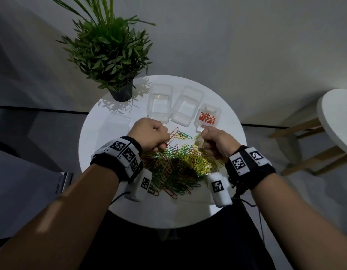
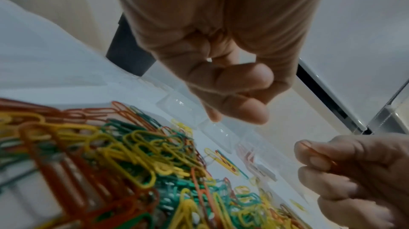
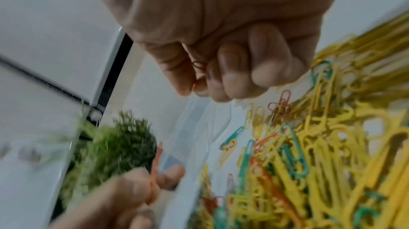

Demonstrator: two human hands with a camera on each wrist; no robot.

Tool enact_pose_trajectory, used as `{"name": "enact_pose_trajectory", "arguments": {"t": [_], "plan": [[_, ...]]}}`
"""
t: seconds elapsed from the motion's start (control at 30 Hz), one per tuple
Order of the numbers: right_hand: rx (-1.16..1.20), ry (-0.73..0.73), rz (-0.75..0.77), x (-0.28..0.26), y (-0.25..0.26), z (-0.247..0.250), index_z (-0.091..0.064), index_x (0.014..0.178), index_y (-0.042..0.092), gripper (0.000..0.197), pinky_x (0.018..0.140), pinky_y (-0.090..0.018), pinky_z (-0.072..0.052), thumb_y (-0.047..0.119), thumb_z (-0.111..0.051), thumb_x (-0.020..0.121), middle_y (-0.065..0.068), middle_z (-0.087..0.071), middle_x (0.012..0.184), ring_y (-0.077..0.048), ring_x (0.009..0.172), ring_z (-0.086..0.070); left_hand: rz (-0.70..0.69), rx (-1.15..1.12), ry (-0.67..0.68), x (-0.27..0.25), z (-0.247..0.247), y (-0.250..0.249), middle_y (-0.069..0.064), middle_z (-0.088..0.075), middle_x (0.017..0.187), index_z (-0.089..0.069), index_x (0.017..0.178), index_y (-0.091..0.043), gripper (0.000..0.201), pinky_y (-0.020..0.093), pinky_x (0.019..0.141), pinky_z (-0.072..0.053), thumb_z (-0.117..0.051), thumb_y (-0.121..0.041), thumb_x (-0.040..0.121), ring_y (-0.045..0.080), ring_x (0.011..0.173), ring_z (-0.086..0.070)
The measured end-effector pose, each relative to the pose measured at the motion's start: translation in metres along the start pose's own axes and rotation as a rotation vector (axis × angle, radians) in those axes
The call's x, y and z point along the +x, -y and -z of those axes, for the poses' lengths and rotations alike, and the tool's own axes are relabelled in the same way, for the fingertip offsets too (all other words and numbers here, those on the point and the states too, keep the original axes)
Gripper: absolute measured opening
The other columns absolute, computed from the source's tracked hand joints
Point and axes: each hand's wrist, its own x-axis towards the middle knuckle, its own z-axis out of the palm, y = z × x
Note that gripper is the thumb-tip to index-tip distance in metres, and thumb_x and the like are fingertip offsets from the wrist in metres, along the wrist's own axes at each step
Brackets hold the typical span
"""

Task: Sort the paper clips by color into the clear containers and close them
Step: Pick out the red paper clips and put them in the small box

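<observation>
A mixed pile of red, yellow and green paper clips (image 1: 178, 164) lies in the middle of the round white table (image 1: 168, 213). At the back stand two empty clear containers (image 1: 160, 112) (image 1: 188, 108), and to their right a third clear container (image 1: 219, 111) that holds red clips. My left hand (image 1: 163, 144) hovers over the pile's far edge and pinches an orange-red clip (image 1: 172, 135) (image 3: 155, 169). My right hand (image 1: 203, 134) is just in front of the container with red clips and pinches a red clip (image 3: 197, 65) (image 2: 318, 153) between thumb and forefinger.
A potted plant (image 1: 122, 92) stands at the table's back left. A faint clear lid or box (image 1: 118, 121) lies left of my left hand. A few loose clips (image 1: 183, 135) lie between pile and containers. A second white table (image 1: 336, 117) stands off to the right.
</observation>
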Motion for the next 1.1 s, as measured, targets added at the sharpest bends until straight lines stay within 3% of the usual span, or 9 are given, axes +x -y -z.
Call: {"name": "enact_pose_trajectory", "arguments": {"t": [0.17, 0.33, 0.5, 0.67, 0.73, 0.83, 0.97, 1.03, 1.1], "plan": [[0.313, 0.182, -0.057, -0.005, -0.003, 0.016, -0.037, 0.065, 0.013, 0.022, 0.044, -0.016, -0.008, 0.016, -0.041, 0.087, -0.003, -0.040, 0.052, -0.010, 0.032, -0.025, -0.025, 0.041, 0.086, -0.004, -0.018, -0.011, 0.018, -0.066, 0.066, -0.050, 0.070, -0.009, 0.021, 0.019, 0.040, -0.041, -0.066, 0.001, 0.079, 0.013, 0.042, -0.055], [0.313, 0.160, -0.056, 0.001, -0.009, 0.018, -0.038, 0.062, 0.010, 0.023, 0.033, -0.011, -0.021, 0.009, -0.039, 0.085, -0.009, -0.054, 0.055, -0.011, 0.032, -0.033, 0.009, -0.065, 0.238, -0.004, -0.037, -0.017, 0.015, -0.056, 0.065, -0.057, 0.106, -0.015, 0.035, 0.021, 0.040, -0.046, -0.050, 0.012, 0.085, 0.019, 0.047, -0.056], [0.237, 0.055, -0.050, 0.002, -0.009, 0.024, -0.043, 0.059, 0.002, 0.030, 0.031, -0.012, -0.022, -0.006, -0.033, 0.085, -0.016, -0.051, 0.054, -0.012, 0.032, -0.034, 0.031, -0.010, 0.254, 0.002, -0.051, -0.023, 0.007, -0.046, 0.060, -0.057, 0.084, -0.007, 0.022, 0.023, 0.045, -0.044, -0.040, -0.003, 0.096, 0.014, 0.041, -0.052], [0.222, 0.020, -0.027, 0.008, -0.007, 0.041, -0.047, 0.086, 0.007, 0.027, 0.034, -0.013, -0.027, -0.014, -0.030, 0.084, -0.013, -0.057, 0.059, -0.014, 0.036, -0.041, 0.100, 0.024, 0.294, 0.005, -0.055, -0.037, 0.008, -0.044, 0.060, -0.048, 0.072, -0.006, 0.020, 0.023, 0.045, -0.040, -0.038, -0.001, 0.088, 0.018, 0.047, -0.042], [0.131, 0.016, -0.030, 0.010, -0.004, 0.046, -0.050, 0.086, 0.007, 0.019, 0.036, -0.014, -0.027, -0.007, -0.038, 0.087, -0.010, -0.056, 0.060, -0.012, 0.037, -0.041, 0.084, 0.089, 0.275, 0.009, -0.057, -0.040, 0.008, -0.047, 0.058, -0.049, 0.067, -0.004, 0.026, 0.026, 0.050, -0.042, -0.045, -0.015, 0.090, 0.019, 0.049, -0.045], [-0.176, -0.068, 0.002, 0.012, 0.000, 0.048, -0.057, 0.073, 0.009, 0.015, 0.036, -0.014, -0.029, 0.004, -0.056, 0.087, -0.002, -0.055, 0.055, -0.008, 0.038, -0.041, -0.051, 0.478, 0.239, 0.019, -0.060, -0.035, 0.004, -0.055, 0.071, -0.060, 0.077, -0.004, 0.041, 0.031, 0.065, -0.039, -0.046, -0.041, 0.088, 0.021, 0.071, -0.053], [-0.474, -0.156, 0.088, 0.015, -0.006, 0.042, -0.059, 0.061, 0.014, 0.026, 0.037, -0.013, -0.038, 0.016, -0.068, 0.085, 0.011, -0.056, 0.041, -0.002, 0.039, -0.049, -0.166, 0.733, 0.208, 0.020, -0.063, -0.027, 0.003, -0.063, 0.093, -0.060, 0.087, -0.014, 0.023, 0.032, 0.075, -0.042, -0.043, -0.029, 0.093, 0.024, 0.093, -0.056], [-0.575, -0.202, 0.122, 0.019, -0.012, 0.037, -0.065, 0.064, 0.011, 0.019, 0.055, -0.022, -0.054, 0.016, -0.072, 0.081, 0.007, -0.066, 0.053, -0.005, 0.052, -0.062, -0.274, 0.823, 0.200, 0.018, -0.064, -0.029, -0.002, -0.067, 0.096, -0.065, 0.091, -0.024, 0.018, 0.030, 0.075, -0.044, -0.049, -0.031, 0.089, 0.020, 0.093, -0.058], [-0.791, -0.265, 0.135, 0.021, -0.014, 0.036, -0.070, 0.072, 0.011, 0.008, 0.070, -0.028, -0.057, 0.015, -0.071, 0.079, 0.005, -0.071, 0.066, -0.009, 0.070, -0.068, -0.371, 0.911, 0.210, 0.018, -0.067, -0.032, -0.007, -0.066, 0.098, -0.068, 0.094, -0.030, 0.014, 0.027, 0.073, -0.042, -0.057, -0.032, 0.086, 0.016, 0.095, -0.058]]}}
